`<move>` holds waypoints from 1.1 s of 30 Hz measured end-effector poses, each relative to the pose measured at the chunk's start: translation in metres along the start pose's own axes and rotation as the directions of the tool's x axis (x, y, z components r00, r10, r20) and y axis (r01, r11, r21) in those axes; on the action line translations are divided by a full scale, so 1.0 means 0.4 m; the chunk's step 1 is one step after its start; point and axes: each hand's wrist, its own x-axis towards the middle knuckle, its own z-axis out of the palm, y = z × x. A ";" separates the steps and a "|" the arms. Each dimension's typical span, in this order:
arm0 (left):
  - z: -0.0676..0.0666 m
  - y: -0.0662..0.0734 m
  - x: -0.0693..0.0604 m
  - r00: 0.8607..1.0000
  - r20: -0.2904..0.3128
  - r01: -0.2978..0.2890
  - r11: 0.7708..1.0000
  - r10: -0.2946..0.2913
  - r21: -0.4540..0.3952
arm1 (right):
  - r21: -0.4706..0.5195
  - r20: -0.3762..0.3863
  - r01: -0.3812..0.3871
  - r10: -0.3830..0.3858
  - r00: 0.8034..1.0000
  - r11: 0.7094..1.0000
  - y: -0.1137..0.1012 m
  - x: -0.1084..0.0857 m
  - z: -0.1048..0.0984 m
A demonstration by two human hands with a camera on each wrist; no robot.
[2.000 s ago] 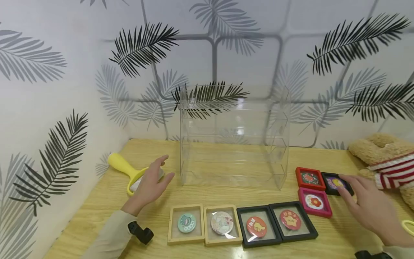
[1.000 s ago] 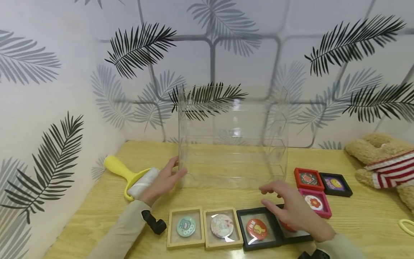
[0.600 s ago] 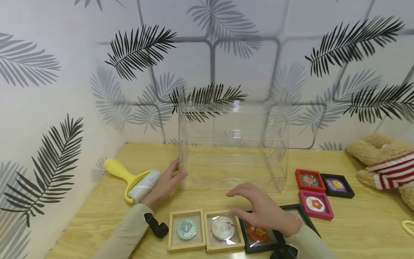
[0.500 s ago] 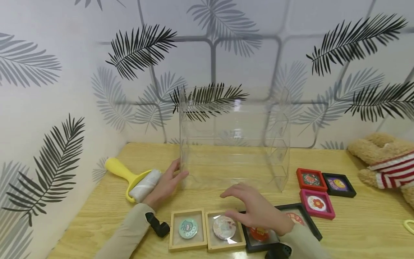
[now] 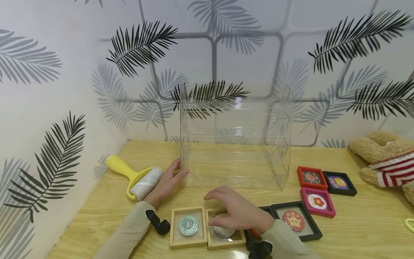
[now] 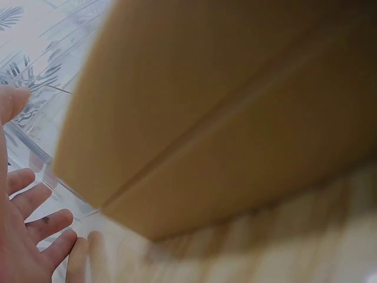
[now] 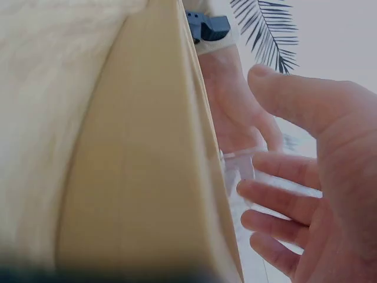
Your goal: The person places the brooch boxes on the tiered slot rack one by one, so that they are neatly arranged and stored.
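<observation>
In the head view my left hand (image 5: 168, 183) lies at the lower left corner of the clear acrylic rack (image 5: 234, 178), thumb and fingers apart. My right hand (image 5: 237, 210) hovers over the second wooden frame (image 5: 226, 244), partly hiding its round badge, with nothing in its spread fingers. The first wooden frame (image 5: 173, 228), holding a green badge (image 5: 188, 225), sits left of it. To the right are a mostly hidden black frame and another black frame (image 5: 315, 235) with a red star badge (image 5: 293, 221). Both wrist views show relaxed, spread fingers beside a wooden frame's edge.
A yellow-handled lint roller (image 5: 121, 167) lies left of my left hand. At the right are a red frame (image 5: 300, 176), a pink frame (image 5: 323, 212), a small black frame (image 5: 350, 190), a plush bear (image 5: 368, 147) and part of a yellow ring (image 5: 409, 224).
My right hand has swept left from the small black frame at the right, across the front row, to the second wooden frame. My left hand has moved from beside the roller to the rack's corner.
</observation>
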 end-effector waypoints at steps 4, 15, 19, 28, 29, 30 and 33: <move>-0.001 -0.003 0.003 1.000 -0.010 0.008 1.000 -0.008 0.013 | -0.022 0.100 -0.055 0.057 0.993 0.998 -0.011 0.021 0.018; 0.001 -0.007 0.000 0.999 -0.034 0.029 0.997 -0.027 0.071 | -0.063 0.257 -0.106 0.118 0.959 0.992 -0.032 0.047 0.051; -0.001 -0.009 0.003 0.999 -0.038 0.023 0.997 -0.020 0.079 | -0.077 0.278 -0.115 0.132 0.951 0.990 -0.038 0.050 0.056; 0.002 -0.012 0.003 0.998 -0.059 0.019 0.997 -0.015 0.078 | -0.128 0.276 -0.057 0.090 0.957 0.990 -0.062 0.043 0.059; 0.002 -0.012 0.003 0.998 -0.058 0.020 0.997 -0.016 0.078 | -0.137 0.275 -0.052 0.089 0.957 0.989 -0.065 0.043 0.058; 0.002 -0.011 0.003 0.998 -0.059 0.024 0.997 -0.020 0.076 | -0.140 0.274 -0.052 0.089 0.958 0.989 -0.068 0.043 0.058; 0.002 -0.009 0.004 0.998 -0.060 0.028 0.997 -0.023 0.078 | -0.152 0.266 -0.062 0.102 0.959 0.986 -0.076 0.045 0.059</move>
